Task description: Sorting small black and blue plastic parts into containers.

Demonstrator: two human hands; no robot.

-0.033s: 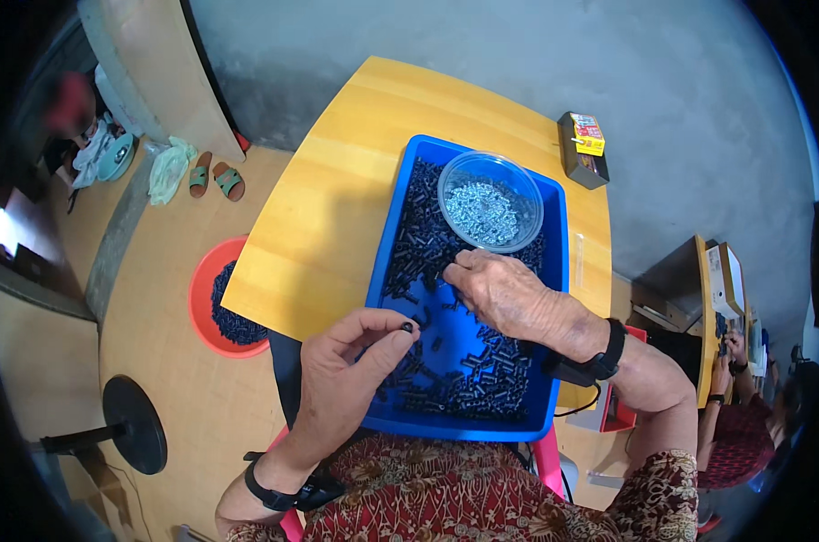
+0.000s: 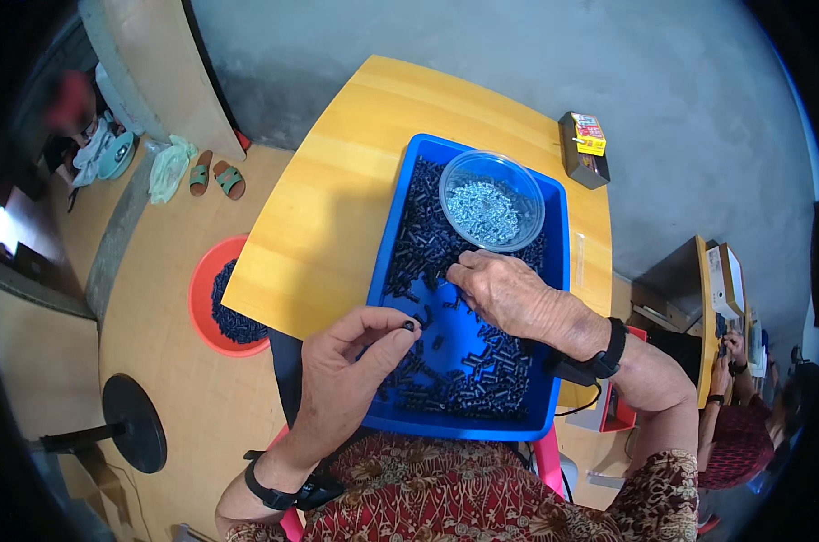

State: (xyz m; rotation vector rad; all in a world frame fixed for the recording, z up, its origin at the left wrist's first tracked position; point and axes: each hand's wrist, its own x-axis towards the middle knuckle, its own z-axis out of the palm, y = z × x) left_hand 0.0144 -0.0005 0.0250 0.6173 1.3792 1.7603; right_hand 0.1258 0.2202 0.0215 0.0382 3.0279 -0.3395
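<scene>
Between the thumb and index finger of my left hand (image 2: 344, 372) is a small black cylindrical piece (image 2: 409, 326), held over the left side of a blue tray (image 2: 459, 352). My right hand (image 2: 510, 296) is over the middle of the tray, fingertips pinched together and pointing left; whatever they hold is too small or hidden to name. Many short black tubular pieces (image 2: 418, 221) lie in the tray, heaped at the far left and near end. A clear round tub (image 2: 444, 191) with small silvery metal parts (image 2: 483, 214) sits at the tray's far right, just beyond my right hand.
The tray rests on a yellow tabletop (image 2: 328, 190). A dark box (image 2: 579, 163) with a yellow packet stands at the far right edge. On the floor left are a red basin (image 2: 201, 303) of black pieces, sandals (image 2: 230, 182) and a black round base (image 2: 136, 425). Other people are at both sides.
</scene>
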